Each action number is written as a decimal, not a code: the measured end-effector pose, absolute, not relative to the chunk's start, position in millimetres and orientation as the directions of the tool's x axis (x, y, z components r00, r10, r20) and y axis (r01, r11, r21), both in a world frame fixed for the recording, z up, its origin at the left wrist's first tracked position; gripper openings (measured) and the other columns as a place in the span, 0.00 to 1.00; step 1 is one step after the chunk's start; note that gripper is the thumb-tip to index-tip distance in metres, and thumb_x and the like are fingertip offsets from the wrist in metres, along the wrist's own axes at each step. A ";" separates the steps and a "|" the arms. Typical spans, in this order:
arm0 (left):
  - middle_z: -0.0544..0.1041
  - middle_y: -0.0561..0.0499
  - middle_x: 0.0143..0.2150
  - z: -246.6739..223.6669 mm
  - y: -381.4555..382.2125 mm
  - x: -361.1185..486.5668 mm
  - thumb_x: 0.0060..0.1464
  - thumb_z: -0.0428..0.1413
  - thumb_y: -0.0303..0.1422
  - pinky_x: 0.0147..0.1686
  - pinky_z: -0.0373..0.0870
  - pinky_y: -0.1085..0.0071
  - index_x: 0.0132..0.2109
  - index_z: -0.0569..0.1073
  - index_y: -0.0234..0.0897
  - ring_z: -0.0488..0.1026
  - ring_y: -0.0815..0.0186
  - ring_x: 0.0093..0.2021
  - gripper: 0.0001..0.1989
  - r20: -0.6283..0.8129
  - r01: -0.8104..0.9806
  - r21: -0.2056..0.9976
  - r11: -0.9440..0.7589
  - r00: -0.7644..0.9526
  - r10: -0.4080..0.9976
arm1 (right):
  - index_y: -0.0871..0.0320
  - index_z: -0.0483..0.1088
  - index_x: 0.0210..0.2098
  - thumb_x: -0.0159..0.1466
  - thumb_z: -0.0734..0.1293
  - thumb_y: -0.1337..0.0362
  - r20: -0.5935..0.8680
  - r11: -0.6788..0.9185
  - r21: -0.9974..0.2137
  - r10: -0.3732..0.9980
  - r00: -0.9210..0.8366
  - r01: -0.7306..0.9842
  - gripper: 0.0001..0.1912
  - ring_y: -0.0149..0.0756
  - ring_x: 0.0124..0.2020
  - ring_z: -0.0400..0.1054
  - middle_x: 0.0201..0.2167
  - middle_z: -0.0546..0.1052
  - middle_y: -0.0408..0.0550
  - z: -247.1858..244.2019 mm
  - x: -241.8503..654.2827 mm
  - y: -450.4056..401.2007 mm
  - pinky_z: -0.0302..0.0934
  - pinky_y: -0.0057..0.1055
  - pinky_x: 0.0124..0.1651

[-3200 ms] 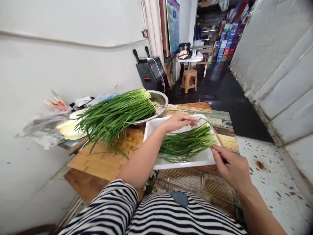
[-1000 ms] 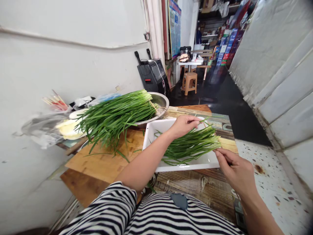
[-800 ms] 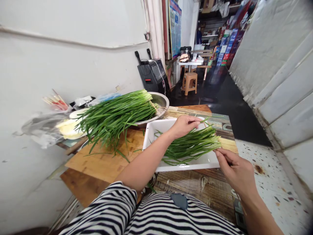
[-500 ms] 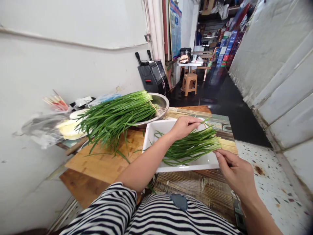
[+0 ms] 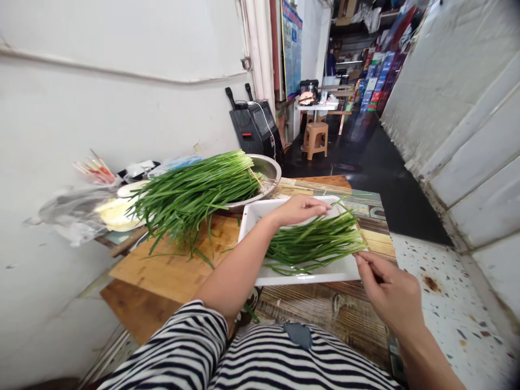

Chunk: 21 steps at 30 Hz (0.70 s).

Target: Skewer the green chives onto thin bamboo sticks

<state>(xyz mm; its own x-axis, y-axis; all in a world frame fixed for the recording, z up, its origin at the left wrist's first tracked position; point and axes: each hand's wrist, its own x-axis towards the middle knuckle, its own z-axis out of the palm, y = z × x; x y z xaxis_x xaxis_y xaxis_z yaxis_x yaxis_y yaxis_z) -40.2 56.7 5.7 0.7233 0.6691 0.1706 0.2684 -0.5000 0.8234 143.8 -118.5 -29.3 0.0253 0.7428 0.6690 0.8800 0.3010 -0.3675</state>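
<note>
A small bunch of Chinese chives lies in a white plastic tray, its pale stem ends to the right. Along those ends runs a thin wooden skewer. My right hand pinches what looks like the skewer's near end at the tray's right corner. Over the far side of the bunch hovers my left hand, its fingers stretched out with nothing visible in them. A larger chive bundle rests across a metal bowl to the left, sticks showing at its stem ends.
A wooden board lies under the leaf tips on the left. Beyond it are a plastic bag and a cup of sticks by the wall. A black speaker stands behind the bowl. Farther off is a brown stool.
My left hand has drawn back slightly to the left and its pinch has loosened. My right hand keeps its pinch, moved slightly left. The chives in the tray have shifted slightly left.
</note>
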 end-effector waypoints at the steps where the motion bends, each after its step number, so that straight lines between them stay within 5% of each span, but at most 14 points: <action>1: 0.80 0.43 0.41 0.1 62.1 -39.7 0.59 0.49 0.39 0.42 0.69 0.72 0.46 0.78 0.30 0.76 0.66 0.40 0.19 0.146 0.323 0.833 -0.449 0.655 0.742 | 0.58 0.76 0.36 0.64 0.63 0.62 0.690 0.342 -0.320 0.723 -0.029 0.884 0.10 0.30 0.22 0.71 0.26 0.79 0.44 -27.7 139.6 -122.0 0.60 0.25 0.25; 6: 0.79 0.44 0.42 -41.0 82.9 -18.7 0.54 0.54 0.36 0.46 0.67 0.70 0.46 0.78 0.30 0.74 0.64 0.41 0.17 0.148 0.539 0.703 -0.465 0.528 0.836 | 0.59 0.74 0.37 0.62 0.64 0.70 0.743 0.562 -0.146 0.606 -0.285 0.814 0.07 0.27 0.20 0.67 0.23 0.77 0.44 -18.0 117.1 -138.7 0.59 0.26 0.27; 9: 0.78 0.41 0.47 -55.6 88.2 -3.2 0.52 0.56 0.35 0.49 0.66 0.68 0.52 0.75 0.29 0.73 0.61 0.44 0.22 0.121 0.621 0.629 -0.468 0.516 0.848 | 0.59 0.74 0.39 0.62 0.64 0.71 0.747 0.575 -0.126 0.591 -0.305 0.808 0.08 0.28 0.22 0.67 0.25 0.78 0.44 -16.4 112.3 -141.1 0.60 0.26 0.29; 14: 0.79 0.45 0.38 -58.5 90.1 15.5 0.51 0.56 0.33 0.44 0.66 0.69 0.46 0.78 0.32 0.72 0.62 0.38 0.16 0.082 0.661 0.563 -0.496 0.553 0.829 | 0.61 0.73 0.38 0.63 0.64 0.70 0.753 0.545 -0.125 0.596 -0.278 0.829 0.06 0.27 0.19 0.65 0.23 0.77 0.45 -17.6 115.1 -137.7 0.58 0.26 0.27; 17: 0.79 0.46 0.34 -56.7 89.3 20.2 0.50 0.54 0.29 0.41 0.66 0.70 0.39 0.80 0.32 0.71 0.64 0.34 0.12 0.101 0.643 0.580 -0.500 0.553 0.827 | 0.62 0.73 0.37 0.64 0.64 0.69 0.750 0.525 -0.143 0.611 -0.254 0.839 0.06 0.27 0.19 0.66 0.22 0.76 0.45 -18.3 118.2 -135.9 0.58 0.26 0.26; 21: 0.78 0.49 0.31 -45.8 90.8 12.9 0.52 0.51 0.26 0.37 0.66 0.74 0.39 0.79 0.31 0.71 0.69 0.30 0.12 0.078 0.532 0.760 -0.372 0.494 0.866 | 0.59 0.75 0.36 0.64 0.63 0.67 0.752 0.456 -0.233 0.644 -0.139 0.859 0.08 0.28 0.21 0.69 0.24 0.78 0.45 -23.1 126.6 -131.2 0.61 0.24 0.28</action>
